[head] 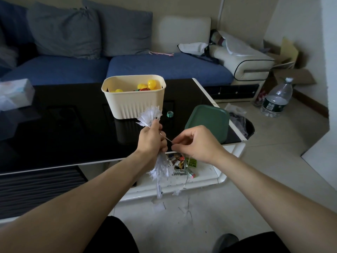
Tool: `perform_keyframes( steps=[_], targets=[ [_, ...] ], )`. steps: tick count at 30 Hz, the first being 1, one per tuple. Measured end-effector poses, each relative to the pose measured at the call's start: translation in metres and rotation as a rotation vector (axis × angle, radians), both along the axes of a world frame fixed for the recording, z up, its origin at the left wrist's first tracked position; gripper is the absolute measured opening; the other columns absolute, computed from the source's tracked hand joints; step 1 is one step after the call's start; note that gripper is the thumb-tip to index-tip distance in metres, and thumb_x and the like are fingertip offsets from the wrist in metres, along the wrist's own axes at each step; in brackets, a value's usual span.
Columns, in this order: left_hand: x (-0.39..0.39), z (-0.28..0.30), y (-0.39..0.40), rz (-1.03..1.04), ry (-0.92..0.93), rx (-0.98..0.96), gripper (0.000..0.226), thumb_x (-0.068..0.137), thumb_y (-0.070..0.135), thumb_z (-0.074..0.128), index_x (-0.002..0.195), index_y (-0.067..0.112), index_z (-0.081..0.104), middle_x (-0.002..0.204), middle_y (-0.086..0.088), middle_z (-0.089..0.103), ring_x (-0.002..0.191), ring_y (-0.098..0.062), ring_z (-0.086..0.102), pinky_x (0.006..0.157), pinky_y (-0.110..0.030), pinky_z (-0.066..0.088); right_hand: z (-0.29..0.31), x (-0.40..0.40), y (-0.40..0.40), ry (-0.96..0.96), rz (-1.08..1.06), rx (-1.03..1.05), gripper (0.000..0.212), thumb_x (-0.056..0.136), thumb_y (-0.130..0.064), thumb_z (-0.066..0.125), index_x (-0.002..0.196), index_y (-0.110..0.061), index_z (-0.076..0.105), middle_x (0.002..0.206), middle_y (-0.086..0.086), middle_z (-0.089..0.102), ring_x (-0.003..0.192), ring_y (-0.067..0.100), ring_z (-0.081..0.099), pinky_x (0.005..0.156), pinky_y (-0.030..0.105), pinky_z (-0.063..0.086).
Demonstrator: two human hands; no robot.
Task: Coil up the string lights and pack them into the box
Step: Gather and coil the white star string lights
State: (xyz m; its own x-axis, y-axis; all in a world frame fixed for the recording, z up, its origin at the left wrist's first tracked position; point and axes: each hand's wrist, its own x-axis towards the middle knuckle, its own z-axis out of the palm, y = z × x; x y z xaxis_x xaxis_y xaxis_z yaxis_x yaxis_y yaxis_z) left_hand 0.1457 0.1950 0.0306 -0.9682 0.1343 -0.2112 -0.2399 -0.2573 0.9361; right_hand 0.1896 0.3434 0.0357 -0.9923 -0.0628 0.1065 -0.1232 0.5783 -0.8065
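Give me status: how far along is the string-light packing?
Done: most of the string lights are bundled in the left hand. In hand: the right hand pinches a thin wire running from the bundle, apparently winding it; a tail hangs below the fist. Left: finish coiling, then put it in the cream box, which is open with its green lid beside it.

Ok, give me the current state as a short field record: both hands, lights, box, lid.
left hand: fist round the bundled string lights
right hand: pinches the thin wire running from the bundle
box: cream box on the black table, open, yellow items inside
lid: green lid lying right of the box
lights packed: not yet
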Motion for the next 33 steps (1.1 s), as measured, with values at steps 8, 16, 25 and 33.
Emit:
perform_keyframes(
  steps=[8,16,25,33],
  targets=[
    [-0.009,-0.003,-0.007,0.188,0.061,-0.018,0.035,0.107,0.033,0.033,0.079,0.014,0.042,0.053,0.001,0.036,0.045,-0.014,0.036,0.049,-0.031,0.038,0.001,-0.001,0.013,-0.177,0.14,0.169,0.03,0.075,-0.002,0.079,0.067,-0.025,0.061,0.086,0.004,0.075,0.087,0.023,0.072,0.087,0.044,0.058],
    [-0.014,0.01,-0.021,0.214,-0.082,0.319,0.033,0.108,0.033,0.028,0.09,0.01,0.044,0.058,-0.008,0.059,0.06,-0.03,0.068,0.07,-0.046,0.059,-0.005,0.0,0.037,-0.556,-0.003,-0.451,0.026,0.086,-0.005,0.074,0.11,-0.004,0.065,0.081,0.012,0.071,0.06,0.02,0.065,0.074,0.035,0.059],
    [-0.013,0.013,-0.03,0.218,-0.063,0.244,0.038,0.107,0.035,0.031,0.074,0.018,0.037,0.052,0.003,0.023,0.04,-0.011,0.017,0.039,-0.023,0.024,-0.026,0.008,0.074,-0.69,-0.005,-0.191,0.021,0.073,-0.033,0.079,0.056,-0.026,0.069,0.063,-0.002,0.061,0.073,0.016,0.057,0.076,0.03,0.04],
    [-0.009,0.007,-0.03,0.128,-0.024,0.031,0.036,0.106,0.037,0.034,0.075,0.018,0.04,0.052,0.002,0.026,0.044,-0.013,0.022,0.044,-0.028,0.027,-0.006,0.001,0.069,-0.399,-0.068,-0.302,0.01,0.087,-0.017,0.075,0.084,-0.008,0.076,0.053,-0.002,0.042,0.05,0.013,0.035,0.059,0.03,0.032]
  ],
)
